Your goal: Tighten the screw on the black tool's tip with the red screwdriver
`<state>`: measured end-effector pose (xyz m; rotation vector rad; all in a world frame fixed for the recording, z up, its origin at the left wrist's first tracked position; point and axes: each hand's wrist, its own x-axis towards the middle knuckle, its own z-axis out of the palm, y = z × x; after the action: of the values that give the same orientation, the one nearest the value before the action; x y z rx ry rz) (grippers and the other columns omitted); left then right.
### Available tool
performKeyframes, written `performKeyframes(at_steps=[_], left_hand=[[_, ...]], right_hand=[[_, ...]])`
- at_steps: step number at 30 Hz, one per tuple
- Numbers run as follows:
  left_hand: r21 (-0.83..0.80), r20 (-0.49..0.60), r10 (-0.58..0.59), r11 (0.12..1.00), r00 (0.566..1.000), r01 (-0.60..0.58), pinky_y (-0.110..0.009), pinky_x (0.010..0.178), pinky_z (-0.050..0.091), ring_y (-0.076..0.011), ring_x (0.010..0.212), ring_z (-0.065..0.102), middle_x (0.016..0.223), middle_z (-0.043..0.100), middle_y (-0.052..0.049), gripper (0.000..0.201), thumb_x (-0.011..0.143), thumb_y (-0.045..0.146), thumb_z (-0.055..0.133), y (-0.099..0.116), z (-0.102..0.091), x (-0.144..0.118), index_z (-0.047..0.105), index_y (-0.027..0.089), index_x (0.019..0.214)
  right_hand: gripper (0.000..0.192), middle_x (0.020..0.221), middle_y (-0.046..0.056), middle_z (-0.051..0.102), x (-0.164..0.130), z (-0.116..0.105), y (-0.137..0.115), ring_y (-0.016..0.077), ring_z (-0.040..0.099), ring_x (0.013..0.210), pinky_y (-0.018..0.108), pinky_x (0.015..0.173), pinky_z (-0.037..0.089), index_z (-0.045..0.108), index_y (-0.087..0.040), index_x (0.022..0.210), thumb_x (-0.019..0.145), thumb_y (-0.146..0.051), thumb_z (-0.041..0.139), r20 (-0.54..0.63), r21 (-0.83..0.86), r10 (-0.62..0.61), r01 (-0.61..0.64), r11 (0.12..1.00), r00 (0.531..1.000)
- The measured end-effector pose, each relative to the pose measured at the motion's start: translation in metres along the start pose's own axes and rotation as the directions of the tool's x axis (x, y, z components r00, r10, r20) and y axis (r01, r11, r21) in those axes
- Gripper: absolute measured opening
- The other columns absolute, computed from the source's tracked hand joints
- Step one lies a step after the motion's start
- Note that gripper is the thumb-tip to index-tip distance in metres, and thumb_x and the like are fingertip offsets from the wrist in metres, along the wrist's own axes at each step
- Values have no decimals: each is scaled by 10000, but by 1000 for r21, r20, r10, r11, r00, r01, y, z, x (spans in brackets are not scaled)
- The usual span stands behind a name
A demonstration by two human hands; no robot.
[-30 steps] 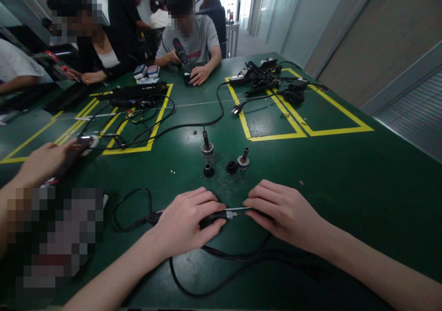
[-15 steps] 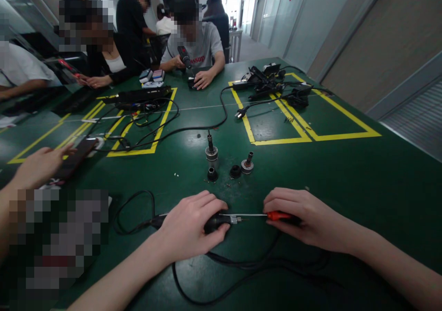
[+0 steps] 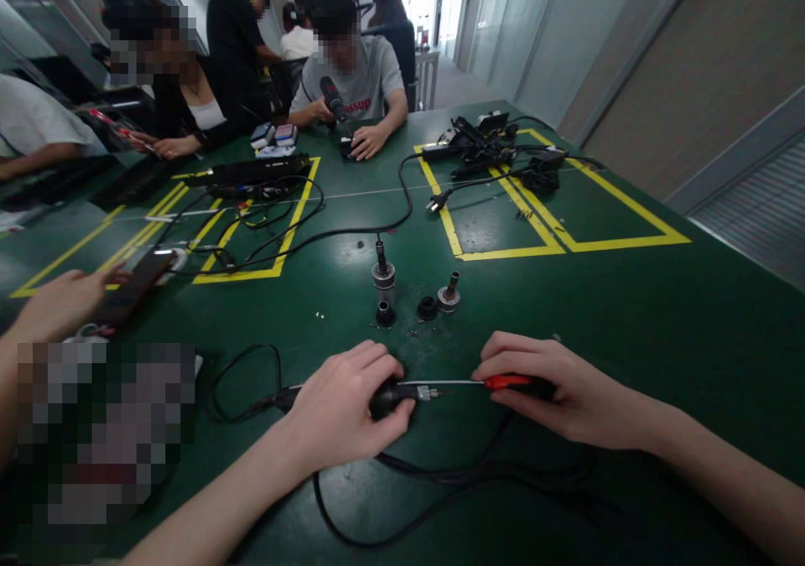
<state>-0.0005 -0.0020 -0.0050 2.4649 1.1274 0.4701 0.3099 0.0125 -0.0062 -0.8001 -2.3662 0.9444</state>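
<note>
My left hand (image 3: 358, 394) is wrapped round a black corded hand tool (image 3: 391, 395) lying sideways, its stepped metal nose and thin tip pointing right. Between the fingers and thumb of my right hand (image 3: 547, 381) is the red and black handle of a screwdriver (image 3: 506, 381). The screwdriver's thin shaft runs left, just behind the tool's nose, and its end is hidden at my left fingers. Beyond my hands stand a metal cylindrical part with a shaft (image 3: 383, 274), a smaller round part with a stem (image 3: 449, 296) and two black caps (image 3: 427, 308).
A black cable (image 3: 352, 541) loops in front of my hands. Further off, a tangle of black cords (image 3: 484, 151) lies over yellow tape squares. At left, another person's hand (image 3: 63, 298) is by a phone (image 3: 135, 285). Across the table, a person holds a power drill (image 3: 333, 99).
The screwdriver and my right hand have shifted slightly left and up, and more of the red handle shows. My left hand stays on the black tool, almost still.
</note>
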Motion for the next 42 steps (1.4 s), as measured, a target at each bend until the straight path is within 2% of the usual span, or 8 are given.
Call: performKeyframes(at_steps=[3,8,15,22,25,29,35,42], left_hand=[[67,4,-31,997,1000,30,-321,662,478,-199,797,624,865,667,-20,140,940,341,676,1,1,1,644,208,910],[110,16,-41,993,999,39,-319,647,468,-198,783,620,837,658,-13,203,939,380,702,3,1,3,623,209,861],[129,15,-39,991,999,36,-315,651,465,-196,779,619,830,650,-9,211,939,371,722,3,1,3,614,210,856],[142,23,-38,989,999,34,-312,650,465,-198,782,627,822,649,-10,213,936,367,730,5,2,3,610,213,852],[145,25,-44,989,999,40,-311,654,473,-200,787,630,821,651,-11,225,937,380,733,6,2,4,607,215,852],[164,48,-46,986,998,38,-317,683,503,-208,812,640,830,654,-16,250,945,408,719,6,3,5,597,218,838],[174,54,-54,984,997,44,-322,703,531,-212,820,643,829,645,-17,259,938,431,719,7,4,5,597,221,849],[169,53,-38,985,998,29,-318,723,544,-212,823,645,819,639,-17,253,954,437,692,7,5,5,597,222,861]], right_hand=[[176,1003,85,762,0,3,2,192,738,834,291,728,580,767,-207,1130,1083,-315,635,-26,-14,26,-27,1000,999],[314,933,74,828,-2,7,4,204,769,785,308,716,587,780,-215,1141,1140,-285,474,-41,-66,51,-54,996,998],[177,907,56,754,-7,7,11,182,706,728,291,678,564,772,-226,1141,1064,-323,645,-85,-28,32,-35,999,996],[288,975,64,840,-11,11,19,217,790,821,315,730,602,783,-251,1191,1123,-326,514,-113,-98,29,-40,994,993],[224,997,76,827,-10,8,15,221,785,839,312,712,608,783,-250,1187,1078,-302,594,-106,-71,36,-44,997,994],[177,898,51,774,-8,9,13,200,746,731,301,651,594,784,-258,1156,1016,-277,678,-104,-87,22,-31,996,994],[250,974,72,859,-10,10,18,247,823,812,347,712,665,800,-277,1159,1094,-321,563,-132,-115,22,-37,993,991],[175,901,63,817,-13,6,19,244,782,754,339,655,643,808,-294,1140,1030,-351,685,-109,-78,33,-42,996,994]])
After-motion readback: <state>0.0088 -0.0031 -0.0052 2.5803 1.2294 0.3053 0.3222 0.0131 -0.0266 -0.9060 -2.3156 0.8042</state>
